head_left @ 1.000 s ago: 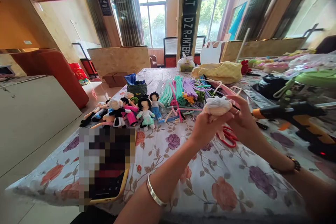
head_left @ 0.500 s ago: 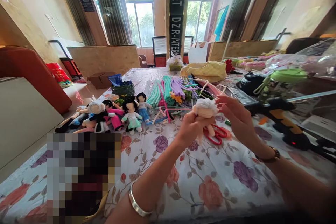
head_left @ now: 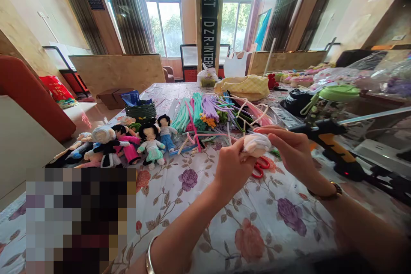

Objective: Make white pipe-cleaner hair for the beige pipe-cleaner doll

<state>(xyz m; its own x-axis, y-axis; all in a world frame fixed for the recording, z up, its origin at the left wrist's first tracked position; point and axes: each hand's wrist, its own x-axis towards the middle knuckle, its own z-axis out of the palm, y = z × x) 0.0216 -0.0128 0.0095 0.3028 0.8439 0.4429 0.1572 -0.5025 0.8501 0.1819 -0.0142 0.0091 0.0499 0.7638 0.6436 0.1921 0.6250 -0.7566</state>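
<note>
Above the flowered tablecloth (head_left: 257, 222) I hold a small doll head (head_left: 256, 144), peach-coloured with white fuzzy hair. My left hand (head_left: 231, 169) grips it from below, fingers closed round its lower part. My right hand (head_left: 289, 147) touches the head's right side and top, its fingers curled against the white hair. Red scissors (head_left: 261, 165) lie on the cloth just beneath the head.
A row of finished little dolls (head_left: 128, 145) lies at the left. Behind the hands is a pile of coloured pipe cleaners (head_left: 208, 113). A black and orange glue gun (head_left: 327, 137) stands at the right beside a green-lidded bottle (head_left: 337, 94). A yellow bag (head_left: 244, 87) sits further back.
The view has swung right and down a little. Both hands have lowered the doll head slightly toward the table and turned it, keeping hold throughout.
</note>
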